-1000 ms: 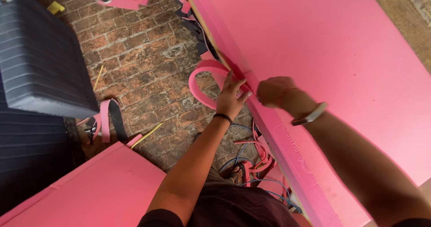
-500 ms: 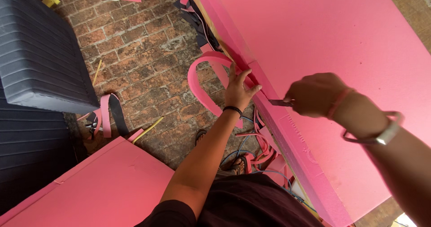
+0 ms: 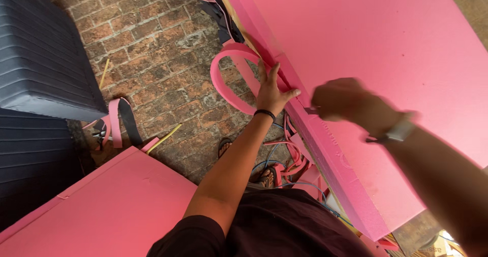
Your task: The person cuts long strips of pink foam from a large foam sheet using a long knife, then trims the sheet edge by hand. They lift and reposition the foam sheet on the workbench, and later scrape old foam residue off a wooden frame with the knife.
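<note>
Pressing against the near edge of a big pink foam board (image 3: 386, 49), the left hand (image 3: 272, 92) is spread, fingers splayed upward and thumb out to the side, its palm flat on the board's side face. A dark band circles that wrist. A long pink foam strip (image 3: 229, 79) curls in a loop just beside this hand, hanging off the board's edge over the floor and touching the hand at its fingers. The right hand (image 3: 338, 99) is blurred; it is closed into a fist at the board's edge, close to the left thumb, and something small and dark pokes out of it toward the foam, though what it pinches cannot be told. A pale watch sits on that wrist.

The board lies tilted across the right side of the view, its thick side showing. Below it, more pink offcuts and thin blue cords (image 3: 290, 160) tangle on the brick floor (image 3: 147, 49) near a sandalled foot. A second pink foam sheet (image 3: 101, 211) lies at lower left. Dark ribbed crates (image 3: 40, 54) stand at left; what they hold cannot be seen. A pink and a black strip (image 3: 122, 122) lie beside them, with a thin yellow sliver (image 3: 165, 137) nearby.
</note>
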